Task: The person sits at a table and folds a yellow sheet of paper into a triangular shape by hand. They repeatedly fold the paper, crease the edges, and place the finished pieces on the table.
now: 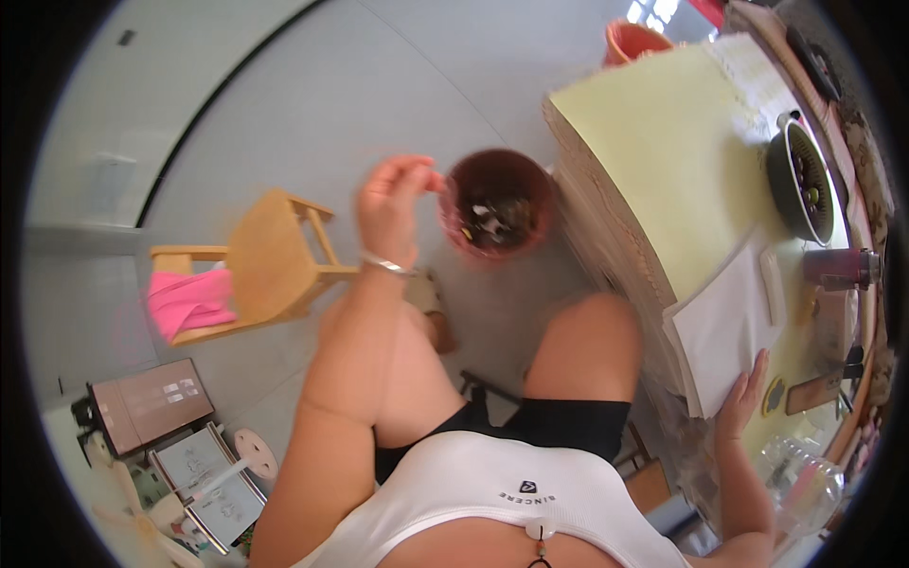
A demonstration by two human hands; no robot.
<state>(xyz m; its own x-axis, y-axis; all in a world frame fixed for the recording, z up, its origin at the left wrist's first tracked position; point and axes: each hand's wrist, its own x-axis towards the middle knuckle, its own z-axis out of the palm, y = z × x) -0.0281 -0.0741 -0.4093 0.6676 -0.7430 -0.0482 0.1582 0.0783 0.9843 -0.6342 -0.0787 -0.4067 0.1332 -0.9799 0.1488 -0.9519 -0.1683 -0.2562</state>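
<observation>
1. Here on my feed the left hand hangs over the floor, right beside the rim of the reddish-brown bin.
2. Its fingers look bunched together; blur keeps me from telling whether they grip anything.
3. The bin stands on the floor between the left hand and the counter, and I spot mixed scraps down inside it.
4. Over to my right hand: it lies at the counter, fingers stretched out and slightly apart, at the near edge of the white sheets.
5. Farther along the counter I see a dark colander and a purple bottle.
6. Off left, pink cloth drapes a wooden chair.
</observation>
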